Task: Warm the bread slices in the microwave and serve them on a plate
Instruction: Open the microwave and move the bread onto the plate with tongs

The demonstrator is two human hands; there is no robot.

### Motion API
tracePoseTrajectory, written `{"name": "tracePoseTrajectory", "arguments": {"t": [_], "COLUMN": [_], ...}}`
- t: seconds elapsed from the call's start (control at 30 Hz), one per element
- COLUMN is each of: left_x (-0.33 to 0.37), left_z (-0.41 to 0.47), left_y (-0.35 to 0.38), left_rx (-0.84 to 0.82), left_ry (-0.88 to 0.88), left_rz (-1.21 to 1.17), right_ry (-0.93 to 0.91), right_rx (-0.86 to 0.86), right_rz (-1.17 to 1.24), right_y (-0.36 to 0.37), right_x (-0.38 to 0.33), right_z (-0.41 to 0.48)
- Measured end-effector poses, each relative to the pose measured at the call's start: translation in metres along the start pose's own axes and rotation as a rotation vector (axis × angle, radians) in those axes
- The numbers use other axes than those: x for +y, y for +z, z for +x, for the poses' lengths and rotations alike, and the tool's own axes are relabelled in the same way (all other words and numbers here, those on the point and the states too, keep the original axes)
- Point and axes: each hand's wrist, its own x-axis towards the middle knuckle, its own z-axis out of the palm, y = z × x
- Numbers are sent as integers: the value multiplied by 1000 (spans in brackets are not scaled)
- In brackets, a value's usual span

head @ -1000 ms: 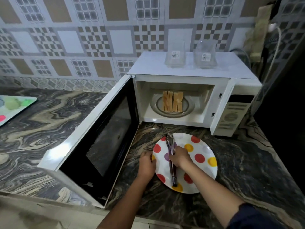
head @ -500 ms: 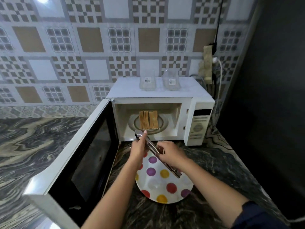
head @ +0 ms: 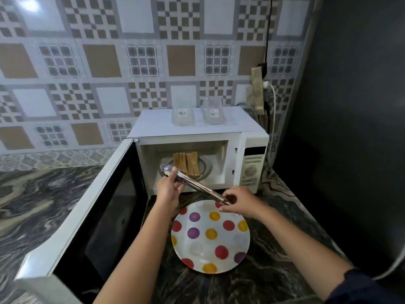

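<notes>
Holding the metal tongs [head: 197, 186] clear of the plate [head: 246, 242], both hands now carry them in the air in front of the open microwave [head: 197, 126]. A second ago the tongs lay flat across the plate under the right hand, while the left hand rested at the plate's rim. The left hand [head: 168, 190] pinches the tongs just behind their rounded tips, thumb and fingers closed on the two arms. The tips sit at the mouth of the oven cavity, a little left of the bread. The right hand [head: 240, 201] curls its fingers round the tail end of the tongs above the far rim of the plate. Half a second ago it gripped further up the shaft, with the tail sticking out behind it. The tongs' arms lie close together. The bread slices [head: 186, 164] have not moved: they stand on edge in a tight row on the glass turntable [head: 208, 170] inside the microwave, whose door [head: 72, 216] hangs wide to the left. The spotted plate lies on the marbled counter [head: 43, 194], just in front of the oven. Two clear containers [head: 183, 116] stand on the microwave's top.
</notes>
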Motion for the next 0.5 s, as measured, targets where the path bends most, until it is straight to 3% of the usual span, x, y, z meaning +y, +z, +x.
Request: {"name": "tracePoseTrajectory", "arguments": {"t": [0.13,0.27,0.5], "left_x": [-1,-6,-3], "left_z": [0,2,1], "left_y": [-1,2,-3], "left_rx": [-36,-110,-155], "left_ry": [39,20,37], "left_rz": [30,44,176], "right_ry": [61,64,120], "right_rx": [-194,-172,-270], "right_rz": [73,353,512], "right_y": [-7,-5,27], "right_x": [5,-20,-34], "right_z": [2,6,13]}}
